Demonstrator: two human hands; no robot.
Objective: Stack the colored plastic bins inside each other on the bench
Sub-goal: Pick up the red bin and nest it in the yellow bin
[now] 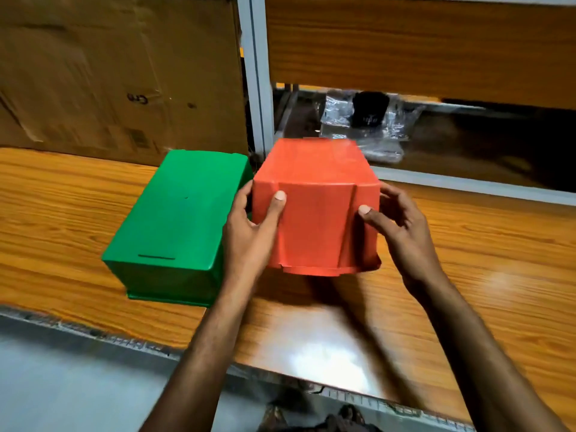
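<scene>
Warm, fairly dim indoor light. A white glare patch shines on the worktop (327, 347) just below my grip, and a dark shadow lies directly under what I hold. Motion blur softens everything, worst toward the edges, where straight lines bow. The recess beyond my grip is murky.

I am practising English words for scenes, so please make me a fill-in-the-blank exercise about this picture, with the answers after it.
1. Both hands hold the bin coloured ____.
2. The green bin lies upside down on the wooden ____.
3. The green bin is on the side of the person's ____ hand.
4. Behind the green bin stands a large ____ box.

Missing words: red; bench; left; cardboard.

For reference: red bin, left hand, right hand, bench, box.
</scene>
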